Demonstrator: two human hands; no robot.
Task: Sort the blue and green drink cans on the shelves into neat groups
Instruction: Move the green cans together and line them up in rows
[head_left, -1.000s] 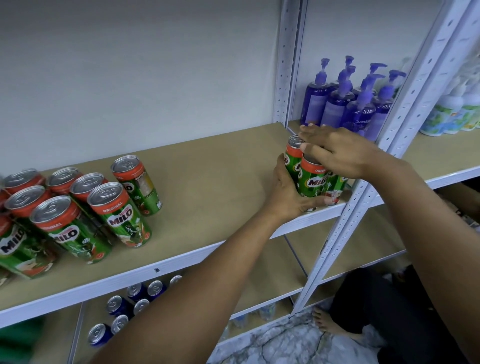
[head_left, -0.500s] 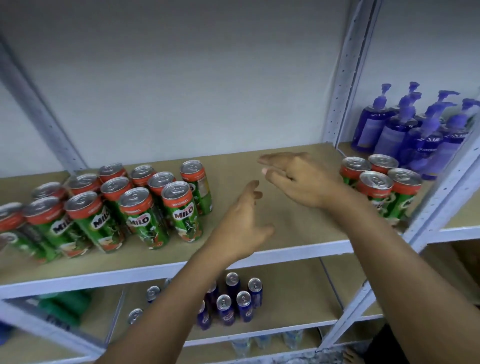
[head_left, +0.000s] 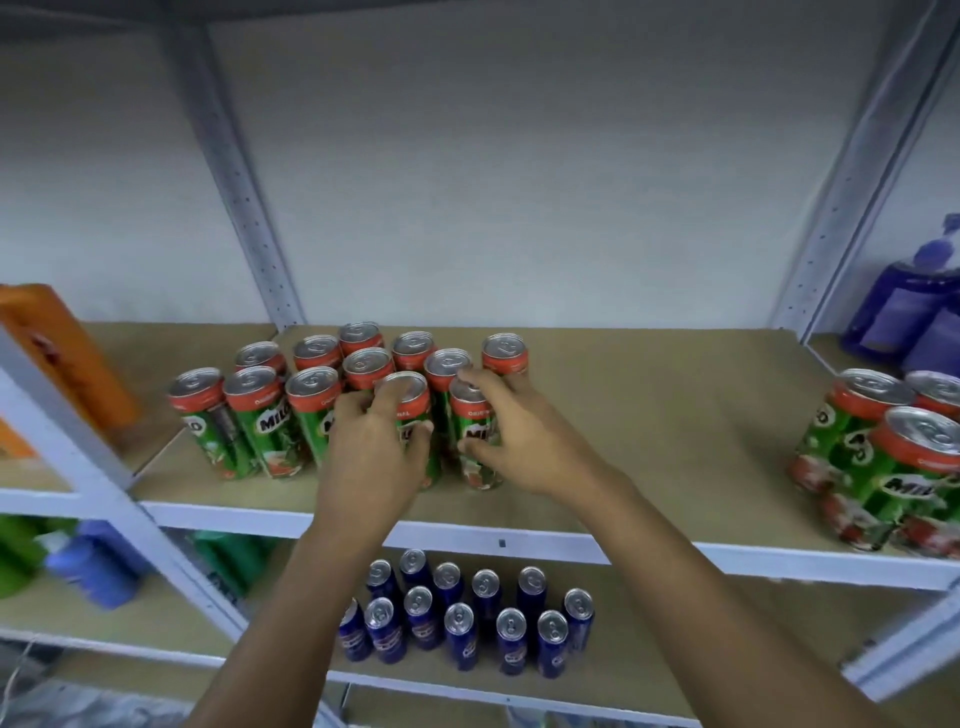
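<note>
While both stand upright mid-shelf, left hand (head_left: 371, 447) grips one front Milo can (head_left: 410, 415) and right hand (head_left: 519, 431) another (head_left: 475, 436); crowded green cans (head_left: 260, 415) behind, blue cans (head_left: 460, 623) below

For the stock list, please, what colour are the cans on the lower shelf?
Dark blue cans, head view.

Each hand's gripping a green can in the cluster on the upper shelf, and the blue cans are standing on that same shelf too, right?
Not quite. The left hand and right hand each grip a green can on the upper shelf, but the head view shows the blue cans standing on the shelf below.
</note>
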